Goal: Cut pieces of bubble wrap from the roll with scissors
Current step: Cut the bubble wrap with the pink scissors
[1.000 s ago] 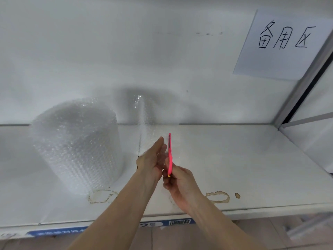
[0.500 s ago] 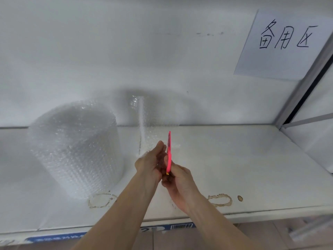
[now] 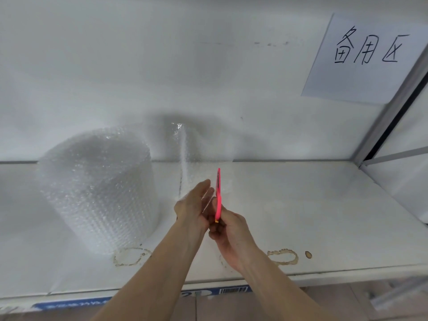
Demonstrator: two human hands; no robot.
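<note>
Along the near edge of the white shelf (image 3: 324, 216), a blue label strip with a barcode (image 3: 232, 290) runs under the two bare forearms reaching in from below. The right hand (image 3: 229, 237) has its fingers curled round the handle of the pink scissors (image 3: 218, 193), which stand nearly upright with the tip pointing away from the person. Just left of them, touching or nearly so, the left hand (image 3: 193, 207) has its fingers stretched out almost straight; whether it pinches the clear sheet of bubble wrap (image 3: 185, 158) cannot be told, as the film is hard to see there. That sheet rises from between the hands as a standing fold toward the back wall. Two brown ring stains (image 3: 283, 257) mark the shelf on either side of the arms. Further left stands the bubble wrap roll (image 3: 97, 188), upright on its end. High on the wall at right hangs a paper sign (image 3: 363, 59) with handwritten characters.
</note>
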